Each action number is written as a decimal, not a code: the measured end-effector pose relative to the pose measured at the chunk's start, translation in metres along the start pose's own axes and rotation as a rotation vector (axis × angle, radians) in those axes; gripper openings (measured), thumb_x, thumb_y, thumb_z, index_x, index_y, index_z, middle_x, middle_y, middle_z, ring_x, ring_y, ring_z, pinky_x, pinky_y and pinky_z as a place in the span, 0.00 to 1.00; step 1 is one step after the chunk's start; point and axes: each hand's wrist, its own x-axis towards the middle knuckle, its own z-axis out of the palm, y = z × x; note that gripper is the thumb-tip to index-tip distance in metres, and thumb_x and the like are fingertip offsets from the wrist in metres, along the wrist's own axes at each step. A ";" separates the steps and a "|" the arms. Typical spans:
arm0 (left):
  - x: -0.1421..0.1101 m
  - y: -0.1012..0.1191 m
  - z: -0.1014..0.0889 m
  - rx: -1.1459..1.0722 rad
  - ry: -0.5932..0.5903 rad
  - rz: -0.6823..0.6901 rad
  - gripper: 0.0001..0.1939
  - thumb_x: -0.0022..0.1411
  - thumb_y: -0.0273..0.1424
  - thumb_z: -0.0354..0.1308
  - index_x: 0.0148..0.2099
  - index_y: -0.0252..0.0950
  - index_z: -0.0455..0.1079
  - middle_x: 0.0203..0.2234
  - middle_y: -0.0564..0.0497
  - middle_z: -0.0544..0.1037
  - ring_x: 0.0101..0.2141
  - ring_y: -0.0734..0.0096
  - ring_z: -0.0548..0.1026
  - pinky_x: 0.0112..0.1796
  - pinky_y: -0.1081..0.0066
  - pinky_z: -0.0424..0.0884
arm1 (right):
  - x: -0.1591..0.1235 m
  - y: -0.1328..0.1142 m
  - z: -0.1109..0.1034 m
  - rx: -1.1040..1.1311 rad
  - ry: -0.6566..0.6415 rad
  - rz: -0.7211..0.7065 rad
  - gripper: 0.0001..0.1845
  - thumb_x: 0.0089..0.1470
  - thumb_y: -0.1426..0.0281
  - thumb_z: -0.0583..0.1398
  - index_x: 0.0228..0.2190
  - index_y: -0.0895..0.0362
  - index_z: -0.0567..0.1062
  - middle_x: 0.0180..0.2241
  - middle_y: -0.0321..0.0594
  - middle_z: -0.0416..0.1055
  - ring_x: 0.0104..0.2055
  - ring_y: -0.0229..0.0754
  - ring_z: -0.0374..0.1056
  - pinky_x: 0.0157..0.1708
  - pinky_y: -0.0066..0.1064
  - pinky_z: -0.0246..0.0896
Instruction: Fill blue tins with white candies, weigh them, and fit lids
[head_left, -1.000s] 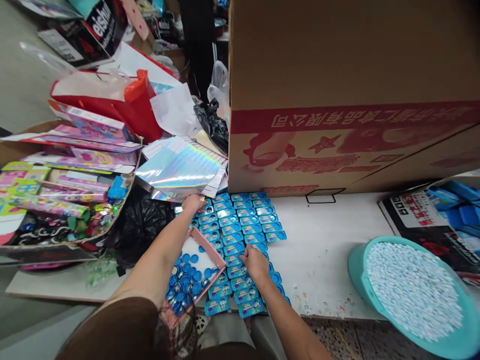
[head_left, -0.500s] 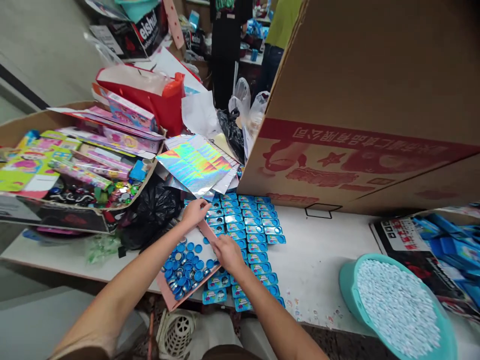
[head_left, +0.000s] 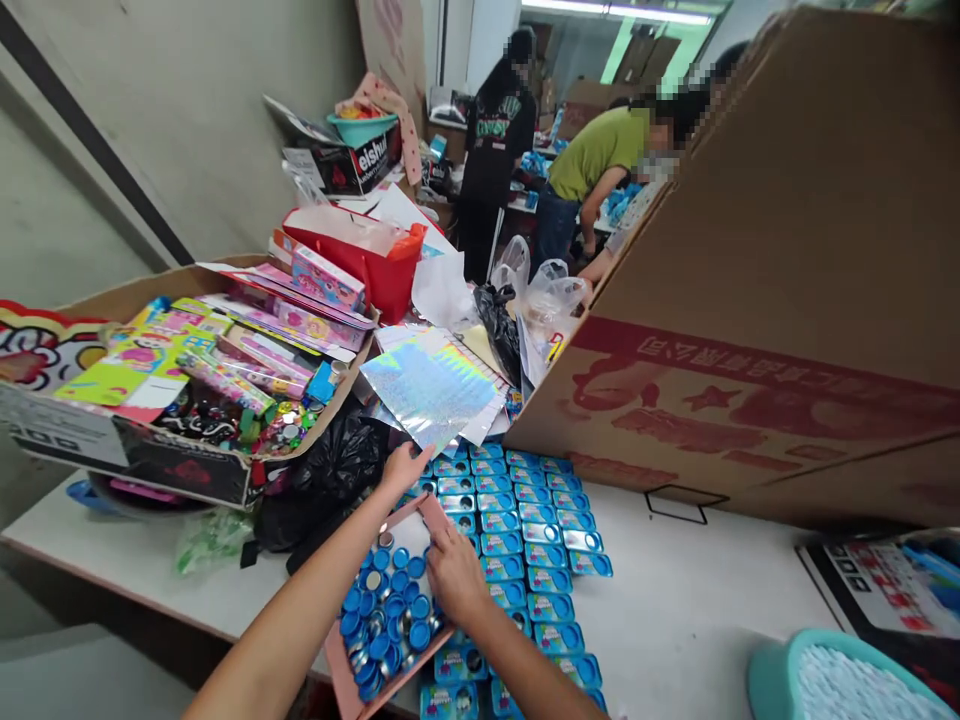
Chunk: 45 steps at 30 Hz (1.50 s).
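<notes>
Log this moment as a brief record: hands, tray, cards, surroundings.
Left hand: near the shiny sheet's lower edge; any hold unclear
Right hand: at the rim of the pink tray
Tray contents: loose blue caps, some showing silver
Blue cards: laid in columns on the white table
Nearby: brown carton, teal tub

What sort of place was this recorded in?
Probably a packing or assembly workshop: rows of blue rectangular printed packs, a shallow pink tray of round blue caps, and a green-shirted person bent over in the background.
</notes>
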 end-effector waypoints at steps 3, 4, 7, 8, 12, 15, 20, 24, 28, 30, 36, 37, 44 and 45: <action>0.025 0.021 0.010 -0.053 0.034 -0.057 0.18 0.56 0.44 0.54 0.33 0.33 0.73 0.25 0.47 0.78 0.29 0.64 0.76 0.28 0.73 0.67 | -0.001 0.000 -0.002 0.297 0.201 0.135 0.07 0.51 0.74 0.54 0.30 0.55 0.71 0.37 0.42 0.69 0.41 0.43 0.65 0.41 0.32 0.61; 0.033 0.026 0.011 -0.068 0.052 -0.077 0.17 0.57 0.42 0.53 0.32 0.33 0.73 0.22 0.48 0.77 0.27 0.66 0.76 0.26 0.73 0.66 | 0.000 0.003 -0.004 0.405 0.264 0.187 0.06 0.52 0.74 0.52 0.29 0.55 0.69 0.36 0.41 0.69 0.40 0.41 0.65 0.39 0.30 0.61; 0.056 0.039 0.002 -0.084 0.113 -0.099 0.16 0.59 0.39 0.50 0.31 0.32 0.72 0.21 0.48 0.76 0.23 0.69 0.75 0.24 0.75 0.65 | 0.013 0.019 -0.009 0.620 0.377 0.322 0.07 0.55 0.72 0.49 0.27 0.54 0.65 0.32 0.39 0.67 0.34 0.39 0.65 0.34 0.27 0.61; 0.064 0.042 -0.004 -0.077 0.131 -0.093 0.16 0.59 0.39 0.50 0.31 0.32 0.72 0.21 0.48 0.76 0.23 0.70 0.75 0.24 0.75 0.64 | 0.021 0.027 -0.010 0.648 0.391 0.350 0.08 0.55 0.71 0.49 0.26 0.54 0.65 0.32 0.39 0.67 0.33 0.38 0.65 0.33 0.27 0.61; 0.094 0.051 -0.034 0.014 0.198 -0.029 0.15 0.56 0.41 0.54 0.30 0.34 0.73 0.26 0.46 0.78 0.30 0.66 0.76 0.28 0.73 0.65 | 0.067 0.053 -0.011 0.608 0.380 0.282 0.06 0.54 0.72 0.52 0.26 0.55 0.67 0.35 0.41 0.69 0.36 0.39 0.66 0.36 0.28 0.61; 0.106 0.050 -0.047 0.089 0.221 0.010 0.14 0.54 0.42 0.57 0.31 0.35 0.73 0.31 0.45 0.78 0.36 0.61 0.75 0.33 0.71 0.65 | 0.109 0.062 -0.007 0.466 0.286 0.158 0.08 0.52 0.75 0.54 0.33 0.56 0.72 0.41 0.43 0.71 0.45 0.41 0.66 0.45 0.31 0.60; 0.101 0.035 -0.044 0.230 0.248 0.045 0.18 0.56 0.44 0.54 0.40 0.38 0.74 0.36 0.45 0.78 0.40 0.61 0.74 0.37 0.70 0.65 | 0.152 0.065 0.001 0.060 0.048 0.049 0.11 0.56 0.73 0.54 0.38 0.55 0.75 0.48 0.41 0.70 0.50 0.42 0.63 0.48 0.31 0.57; 0.090 0.025 -0.040 0.360 0.180 0.010 0.26 0.58 0.50 0.48 0.37 0.34 0.75 0.34 0.39 0.78 0.40 0.56 0.75 0.39 0.67 0.65 | 0.147 0.064 0.004 -0.188 0.010 -0.068 0.14 0.59 0.69 0.51 0.44 0.54 0.73 0.49 0.44 0.67 0.48 0.46 0.60 0.45 0.36 0.57; 0.077 0.009 -0.036 0.364 0.074 0.076 0.28 0.60 0.50 0.44 0.33 0.34 0.76 0.32 0.38 0.78 0.40 0.55 0.75 0.39 0.66 0.65 | 0.137 0.061 0.007 -0.250 0.013 -0.073 0.18 0.59 0.71 0.50 0.50 0.55 0.67 0.51 0.46 0.63 0.50 0.47 0.56 0.44 0.37 0.55; 0.070 -0.001 -0.034 0.355 0.014 0.165 0.24 0.60 0.48 0.46 0.32 0.36 0.75 0.33 0.41 0.78 0.40 0.57 0.75 0.40 0.67 0.64 | 0.137 0.060 0.010 -0.262 -0.011 -0.062 0.19 0.57 0.74 0.50 0.51 0.55 0.67 0.51 0.46 0.63 0.50 0.47 0.55 0.45 0.36 0.53; 0.047 -0.021 -0.036 0.282 -0.103 0.202 0.12 0.58 0.40 0.53 0.34 0.40 0.75 0.36 0.46 0.77 0.43 0.61 0.72 0.45 0.69 0.63 | 0.141 0.059 0.011 -0.305 -0.081 -0.096 0.21 0.54 0.78 0.51 0.50 0.58 0.67 0.50 0.48 0.63 0.49 0.47 0.54 0.45 0.37 0.50; 0.039 -0.022 -0.038 0.273 -0.107 0.210 0.12 0.59 0.39 0.53 0.36 0.40 0.74 0.36 0.46 0.77 0.43 0.62 0.72 0.45 0.69 0.63 | 0.142 0.059 0.010 -0.307 -0.089 -0.107 0.21 0.54 0.78 0.51 0.49 0.58 0.67 0.49 0.47 0.63 0.48 0.47 0.54 0.44 0.36 0.50; -0.064 -0.055 -0.036 0.232 -0.067 0.420 0.14 0.64 0.38 0.45 0.41 0.42 0.71 0.37 0.48 0.73 0.43 0.65 0.68 0.45 0.68 0.62 | 0.148 0.061 -0.010 -0.319 -0.174 -0.122 0.17 0.56 0.75 0.49 0.43 0.58 0.73 0.47 0.47 0.64 0.48 0.47 0.55 0.43 0.37 0.50; -0.080 -0.064 -0.033 0.266 -0.111 0.422 0.14 0.64 0.38 0.45 0.41 0.43 0.71 0.36 0.48 0.73 0.42 0.65 0.68 0.44 0.68 0.63 | 0.150 0.061 -0.012 -0.319 -0.191 -0.123 0.17 0.55 0.75 0.50 0.43 0.58 0.73 0.47 0.48 0.64 0.48 0.48 0.55 0.44 0.37 0.50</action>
